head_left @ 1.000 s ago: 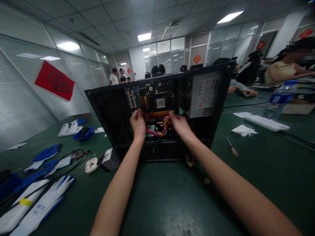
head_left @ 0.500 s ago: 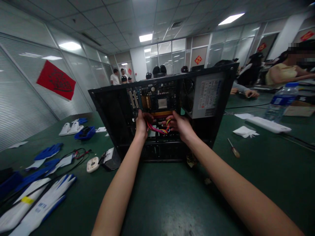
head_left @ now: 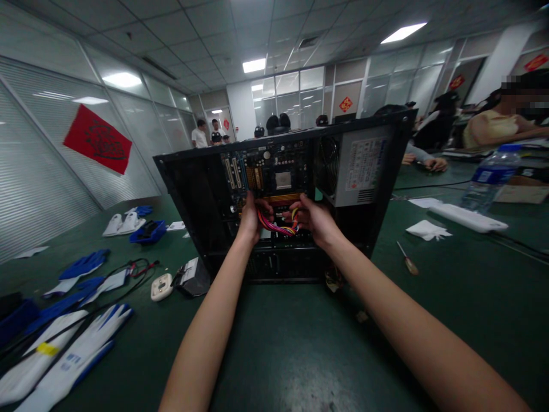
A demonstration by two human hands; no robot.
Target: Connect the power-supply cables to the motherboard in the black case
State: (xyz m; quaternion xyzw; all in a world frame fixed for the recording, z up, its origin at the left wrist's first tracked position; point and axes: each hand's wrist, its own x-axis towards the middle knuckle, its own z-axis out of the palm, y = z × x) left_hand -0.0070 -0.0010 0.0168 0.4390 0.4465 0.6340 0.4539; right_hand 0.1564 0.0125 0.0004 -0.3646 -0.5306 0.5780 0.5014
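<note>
An opened black computer case (head_left: 189, 200) stands upright on the green table, its inside facing me. In it are a motherboard (head_left: 268, 166) and, at upper right, a grey power supply (head_left: 358, 171). A bundle of coloured wires (head_left: 278, 230) hangs in a curve between my hands. My left hand (head_left: 250, 220) is closed round the left end of the bundle. At the other end, the fingers of my right hand (head_left: 315, 217) pinch the wires below the power supply. The wire ends are hidden behind my fingers.
On the left lie blue-and-white work gloves (head_left: 81, 360), a blue tray (head_left: 148, 232) and a black box (head_left: 193, 278). To the right are a screwdriver (head_left: 407, 258), a tissue (head_left: 428, 230), a white power strip (head_left: 467, 217) and a water bottle (head_left: 491, 177). A co-worker's hand (head_left: 435, 164) rests beyond.
My left hand has shifted slightly to the right with its end of the wires. My right hand has hardly moved, and the case stays in place.
</note>
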